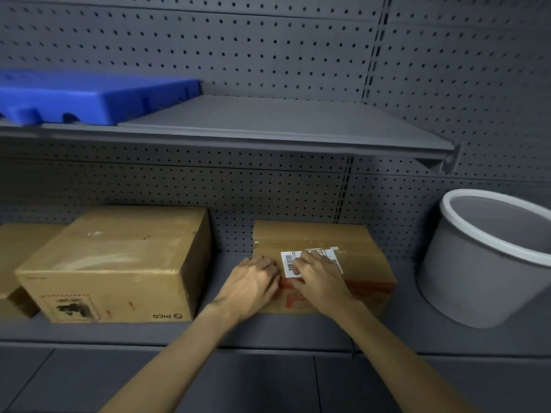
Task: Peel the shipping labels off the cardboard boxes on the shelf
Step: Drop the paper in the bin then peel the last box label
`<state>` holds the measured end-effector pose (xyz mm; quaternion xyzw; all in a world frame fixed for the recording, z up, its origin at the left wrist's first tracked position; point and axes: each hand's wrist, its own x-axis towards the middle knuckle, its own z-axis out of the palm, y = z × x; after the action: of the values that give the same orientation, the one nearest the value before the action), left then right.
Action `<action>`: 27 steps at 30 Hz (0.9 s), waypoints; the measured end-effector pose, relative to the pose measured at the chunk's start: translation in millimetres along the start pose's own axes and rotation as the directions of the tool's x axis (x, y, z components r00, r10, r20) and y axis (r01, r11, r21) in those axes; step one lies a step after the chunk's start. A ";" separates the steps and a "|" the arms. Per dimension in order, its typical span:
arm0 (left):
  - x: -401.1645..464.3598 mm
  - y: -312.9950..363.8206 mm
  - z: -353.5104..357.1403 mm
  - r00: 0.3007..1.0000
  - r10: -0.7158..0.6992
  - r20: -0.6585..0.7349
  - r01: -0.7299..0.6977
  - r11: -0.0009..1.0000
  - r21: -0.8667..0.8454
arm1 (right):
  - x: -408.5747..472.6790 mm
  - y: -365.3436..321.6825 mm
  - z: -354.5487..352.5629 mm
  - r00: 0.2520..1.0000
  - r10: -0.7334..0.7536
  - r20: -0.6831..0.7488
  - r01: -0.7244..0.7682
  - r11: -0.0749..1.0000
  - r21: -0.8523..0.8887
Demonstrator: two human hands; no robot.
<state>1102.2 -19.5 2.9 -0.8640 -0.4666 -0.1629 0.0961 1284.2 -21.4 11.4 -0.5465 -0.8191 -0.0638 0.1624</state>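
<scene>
Right grip [316, 277] pressing label [288, 263] (barcode showing), left grip [253, 281] steadying box [366, 263]

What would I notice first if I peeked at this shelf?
Two hands, the left hand and the right hand, work at a white label on the small box in the middle of the lower shelf. A grey bucket stands to the right, and a bright blue tray lies upper left.
</scene>
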 end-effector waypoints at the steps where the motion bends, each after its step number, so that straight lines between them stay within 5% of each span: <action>1: -0.1 0.6 1.6 1.000 -0.002 0.013 0.002 1.000 -0.011 | 0.2 0.1 1.0 1.000 -0.001 -0.008 0.001 1.000 -0.006; 13: 1.0 -0.3 3.6 0.999 -0.032 0.023 0.033 0.998 -0.049 | 2.6 3.4 4.6 0.999 0.017 -0.047 -0.014 0.998 0.062; 23: -0.3 -0.3 10.4 0.997 -0.079 0.026 0.082 0.986 -0.143 | 6.6 -0.1 3.8 0.997 -0.069 -0.027 0.065 0.988 -0.138; 27: -3.8 0.3 14.8 0.996 -0.084 0.014 0.085 0.987 -0.135 | 8.8 4.9 1.5 0.996 -0.090 -0.019 0.089 0.995 -0.037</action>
<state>1103.3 -17.8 -12.2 -0.8486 -0.4910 -0.1947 0.0283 1285.4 -11.4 12.6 -0.5114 -0.8397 -0.0913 0.1582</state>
